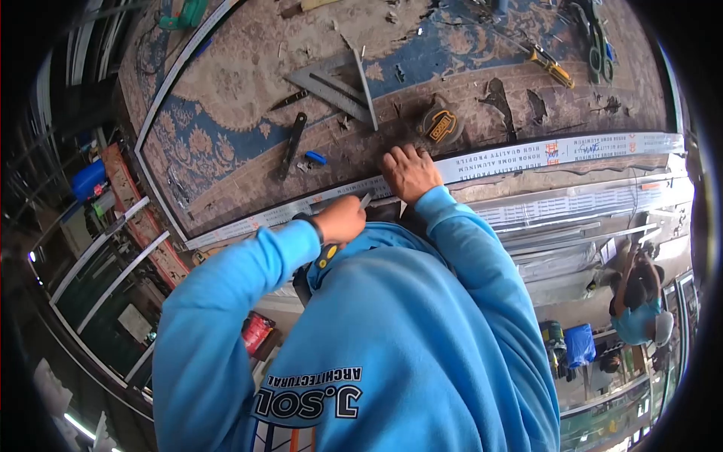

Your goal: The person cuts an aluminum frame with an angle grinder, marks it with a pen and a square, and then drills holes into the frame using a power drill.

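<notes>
A long aluminium profile [497,163] covered in printed protective film lies along the near edge of the carpeted table. My left hand [343,218] is closed round a utility knife [327,255]; its yellow-and-black handle end shows below the fist, and the blade tip points up beside the profile. My right hand [410,173] lies over the profile, fingers bent across its far edge. Just beyond it sits a black-and-orange tape measure [440,125]. A metal triangle square [335,84], a black-handled tool [294,147] and a blue marker cap [315,158] lie farther left.
A yellow-handled screwdriver [553,69] and dark green-handled scissors or snips [597,53] lie at the back right. Film-wrapped profiles [572,203] are stacked to the right. A co-worker [640,313] is at the far right. A reddish beam [139,211] stands left of the table.
</notes>
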The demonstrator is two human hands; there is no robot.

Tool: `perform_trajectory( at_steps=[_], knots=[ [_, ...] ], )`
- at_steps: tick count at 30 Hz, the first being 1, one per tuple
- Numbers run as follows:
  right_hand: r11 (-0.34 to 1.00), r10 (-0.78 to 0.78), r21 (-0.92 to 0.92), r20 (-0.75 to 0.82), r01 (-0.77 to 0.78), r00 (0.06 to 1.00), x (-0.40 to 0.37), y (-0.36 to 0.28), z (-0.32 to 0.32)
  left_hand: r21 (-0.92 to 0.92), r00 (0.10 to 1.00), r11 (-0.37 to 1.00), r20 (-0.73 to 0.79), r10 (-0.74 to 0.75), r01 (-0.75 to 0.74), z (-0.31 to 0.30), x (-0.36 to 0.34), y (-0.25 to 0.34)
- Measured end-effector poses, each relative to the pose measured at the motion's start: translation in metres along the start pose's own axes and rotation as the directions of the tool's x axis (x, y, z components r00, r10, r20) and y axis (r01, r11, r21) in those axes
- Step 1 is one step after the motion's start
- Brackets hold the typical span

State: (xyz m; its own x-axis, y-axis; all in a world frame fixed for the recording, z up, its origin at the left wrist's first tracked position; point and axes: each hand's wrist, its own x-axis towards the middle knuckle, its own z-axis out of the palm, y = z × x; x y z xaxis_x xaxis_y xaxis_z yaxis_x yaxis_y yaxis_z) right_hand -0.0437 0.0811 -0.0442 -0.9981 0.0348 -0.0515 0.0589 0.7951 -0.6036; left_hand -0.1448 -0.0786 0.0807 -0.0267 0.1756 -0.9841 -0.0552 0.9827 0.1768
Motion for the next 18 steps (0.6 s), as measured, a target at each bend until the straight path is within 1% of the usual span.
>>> perform_trajectory(
  at_steps=[1,4,5,7,8,9,10,12,13,16,17,18],
  knots=[
    [1.0,-0.021,-0.02,0.005,0.021,1.0,-0.001,0.001,0.0,0.005,1.0,1.0,-0.008,-0.013,0.013,0.002,0.002,0.003],
    [1.0,-0.002,0.004,0.063,0.001,0.998,-0.001,0.001,0.0,0.029,0.996,0.996,-0.025,-0.087,0.088,0.006,0.006,0.016],
    [1.0,-0.017,0.016,0.035,0.016,0.999,-0.001,0.0,0.002,0.038,0.993,0.993,-0.034,-0.114,0.115,0.006,0.007,0.021],
    [0.999,-0.03,0.027,-0.026,0.031,0.999,-0.001,0.004,0.003,-0.01,0.995,0.995,-0.011,-0.1,0.1,0.0,0.006,0.017],
    [0.999,-0.028,0.019,-0.021,0.028,0.999,0.001,0.008,0.005,-0.039,0.995,0.994,0.002,-0.098,0.098,-0.001,0.006,0.011],
    [0.999,-0.021,0.025,-0.003,0.021,1.0,-0.002,0.004,0.004,-0.053,0.994,0.993,-0.019,-0.11,0.109,0.003,0.012,0.014],
    [1.0,-0.015,0.022,0.008,0.015,1.0,-0.002,0.003,0.002,0.011,0.983,0.983,0.005,-0.185,0.185,0.007,0.016,0.023],
    [0.999,-0.043,0.013,-0.032,0.043,0.999,-0.002,0.004,0.002,-0.06,0.993,0.991,-0.002,-0.118,0.118,-0.001,0.012,0.021],
    [0.999,-0.044,0.018,-0.023,0.045,0.999,-0.003,0.004,0.002,-0.036,0.99,0.99,-0.002,-0.14,0.14,-0.007,0.006,0.018],
    [0.999,-0.046,0.017,-0.009,0.046,0.999,-0.005,0.005,0.003,0.012,0.979,0.979,0.028,-0.204,0.204,-0.004,0.018,0.025],
    [0.998,-0.057,-0.024,0.002,0.057,0.998,-0.004,0.005,0.0,0.058,0.986,0.986,0.041,-0.159,0.157,-0.004,0.015,0.028],
    [0.999,-0.043,0.004,-0.011,0.043,0.999,-0.003,0.005,0.001,0.0,0.99,0.991,-0.033,-0.136,0.136,-0.005,0.01,0.03]
  ],
)
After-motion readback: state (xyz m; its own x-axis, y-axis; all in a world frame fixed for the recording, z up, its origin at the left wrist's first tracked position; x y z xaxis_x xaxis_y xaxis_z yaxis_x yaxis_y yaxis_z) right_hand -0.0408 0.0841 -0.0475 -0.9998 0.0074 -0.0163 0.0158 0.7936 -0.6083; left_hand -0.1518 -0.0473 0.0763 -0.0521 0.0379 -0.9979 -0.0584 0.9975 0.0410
